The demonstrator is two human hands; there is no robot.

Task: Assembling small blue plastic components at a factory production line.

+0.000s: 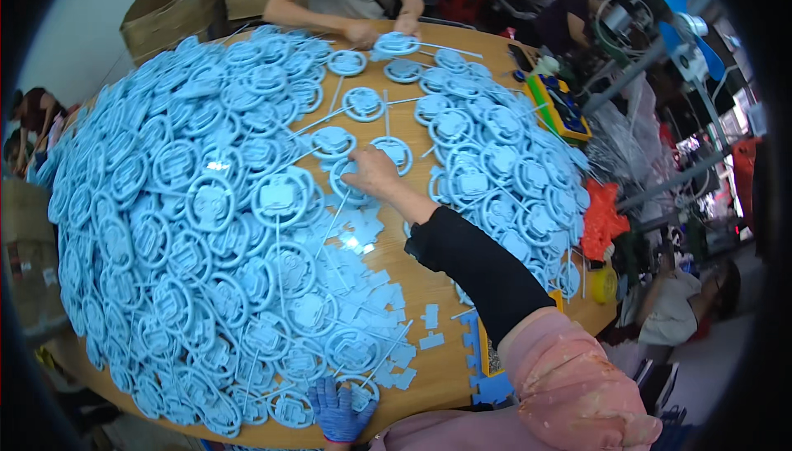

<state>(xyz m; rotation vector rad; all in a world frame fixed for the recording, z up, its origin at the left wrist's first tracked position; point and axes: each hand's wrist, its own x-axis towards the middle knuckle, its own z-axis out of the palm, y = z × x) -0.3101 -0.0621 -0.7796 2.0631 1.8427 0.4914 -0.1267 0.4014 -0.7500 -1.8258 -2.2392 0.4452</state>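
Observation:
My right hand (373, 174), bare below a black sleeve, reaches to the middle of the table. Its fingers are closed on the rim of a light-blue plastic ring part (337, 180), which has a panel in its centre. My left hand (340, 410), in a blue glove, lies at the near edge with its fingers stretched out. It touches another light-blue ring part (363, 393) with a thin stem. Beside both hands spreads a large heap of such ring parts (210, 203). Small flat light-blue pieces (384, 296) lie scattered along the heap's right side.
A second heap of ring parts (495, 162) covers the table's right side. Across the table (404, 245), a co-worker's hands (360, 35) handle parts. A yellow bin (557, 108), red plastic bag (604, 218), tape roll (605, 284) and fan (689, 34) are at right; cardboard boxes (177, 9) stand behind.

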